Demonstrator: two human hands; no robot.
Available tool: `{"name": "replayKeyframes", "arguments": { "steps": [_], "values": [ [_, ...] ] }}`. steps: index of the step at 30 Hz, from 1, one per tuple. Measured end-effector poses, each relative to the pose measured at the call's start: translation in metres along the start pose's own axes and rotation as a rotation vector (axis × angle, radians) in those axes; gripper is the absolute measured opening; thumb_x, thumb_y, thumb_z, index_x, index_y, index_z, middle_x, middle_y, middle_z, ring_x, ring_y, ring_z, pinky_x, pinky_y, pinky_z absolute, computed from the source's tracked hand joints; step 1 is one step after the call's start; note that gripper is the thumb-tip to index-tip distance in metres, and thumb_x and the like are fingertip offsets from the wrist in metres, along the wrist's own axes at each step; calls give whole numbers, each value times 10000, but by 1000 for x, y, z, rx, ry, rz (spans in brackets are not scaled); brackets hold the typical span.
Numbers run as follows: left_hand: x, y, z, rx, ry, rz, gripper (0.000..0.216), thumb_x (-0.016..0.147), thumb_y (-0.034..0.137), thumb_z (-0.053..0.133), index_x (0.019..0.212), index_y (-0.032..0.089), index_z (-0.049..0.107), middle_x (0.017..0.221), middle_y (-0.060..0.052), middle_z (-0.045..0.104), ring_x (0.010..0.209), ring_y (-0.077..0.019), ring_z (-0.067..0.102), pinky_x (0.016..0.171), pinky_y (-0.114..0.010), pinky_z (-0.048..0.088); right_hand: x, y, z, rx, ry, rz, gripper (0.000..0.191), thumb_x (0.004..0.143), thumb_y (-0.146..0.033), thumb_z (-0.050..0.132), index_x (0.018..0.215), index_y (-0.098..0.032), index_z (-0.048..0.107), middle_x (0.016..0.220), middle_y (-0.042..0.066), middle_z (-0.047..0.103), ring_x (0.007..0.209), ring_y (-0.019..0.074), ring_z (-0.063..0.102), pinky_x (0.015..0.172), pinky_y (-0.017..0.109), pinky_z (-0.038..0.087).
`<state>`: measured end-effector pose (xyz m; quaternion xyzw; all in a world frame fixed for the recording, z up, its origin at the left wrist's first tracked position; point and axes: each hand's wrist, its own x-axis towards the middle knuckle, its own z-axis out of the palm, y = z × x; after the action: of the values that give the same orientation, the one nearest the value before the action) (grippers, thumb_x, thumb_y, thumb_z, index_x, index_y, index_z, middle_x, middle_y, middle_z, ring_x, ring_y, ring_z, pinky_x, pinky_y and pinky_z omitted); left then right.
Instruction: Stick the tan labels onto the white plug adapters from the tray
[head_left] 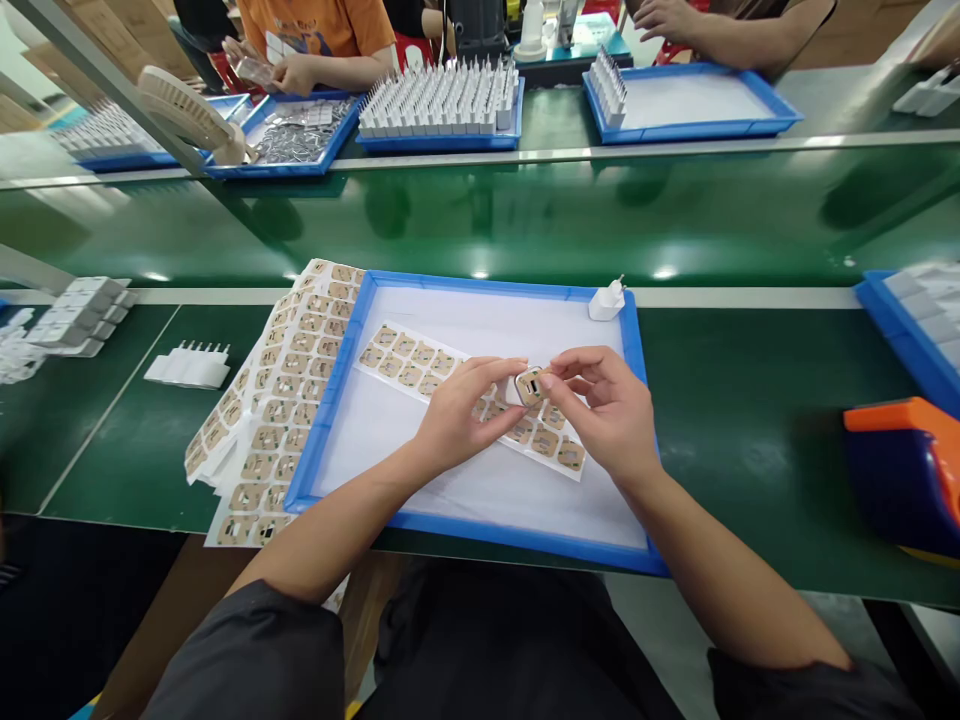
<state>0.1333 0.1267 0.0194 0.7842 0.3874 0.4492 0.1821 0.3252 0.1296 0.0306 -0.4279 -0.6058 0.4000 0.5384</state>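
Between the fingers and thumb of my left hand (469, 408) is a small white charger plug (513, 393), its end face turned toward my right hand. On that face lies a tan sticker (529, 387) with a dark rectangular cutout. My right hand (613, 412) pinches the sticker's right edge. Under both hands, a strip of similar tan stickers (405, 362) lies slantwise in a blue-rimmed tray (480, 284); my hands cover part of it. Another white charger plug (606, 301) stands in the tray's far right corner, prongs up.
Sticker sheets (289, 385) overlap left of the tray. Beyond them are a row of white plugs (189, 366) and stacked white blocks (79, 315). An orange and navy object (911, 470) sits at right. Across the green belt (480, 220), two people work beside trays of plugs (439, 105).
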Motion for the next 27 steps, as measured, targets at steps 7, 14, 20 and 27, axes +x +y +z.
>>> {"name": "replayKeyframes", "arguments": {
  "steps": [7,14,20,27],
  "values": [
    [-1,-1,2,38,6,26,434,844,161,752,1246,238,608,1210,-77,741,1114,-213,698,975,-361,576,-1,1,0,-125,2,-53,136,888,-257,721,1007,-235,661,918,1,697,775,133,662,674,278,596],
    [-3,0,3,-10,33,25,403,858,183,754,1227,232,601,1215,-96,736,1147,-219,699,988,-375,575,0,-1,-1,-334,4,-181,172,906,-278,697,1069,-241,657,995,27,663,743,122,628,610,255,580],
    [-6,-3,7,-45,139,46,355,864,224,755,1164,235,566,1195,-101,715,1138,-217,694,955,-395,572,5,0,0,-30,-255,115,359,831,-395,768,1137,-255,643,1113,57,615,921,166,602,573,220,580],
    [-3,-3,6,134,190,203,353,846,203,756,1099,257,515,1120,-76,692,1039,-205,685,862,-390,578,7,0,2,334,-309,248,237,839,-397,759,1021,-254,711,1073,43,619,865,155,592,531,225,590]
  ]
}}
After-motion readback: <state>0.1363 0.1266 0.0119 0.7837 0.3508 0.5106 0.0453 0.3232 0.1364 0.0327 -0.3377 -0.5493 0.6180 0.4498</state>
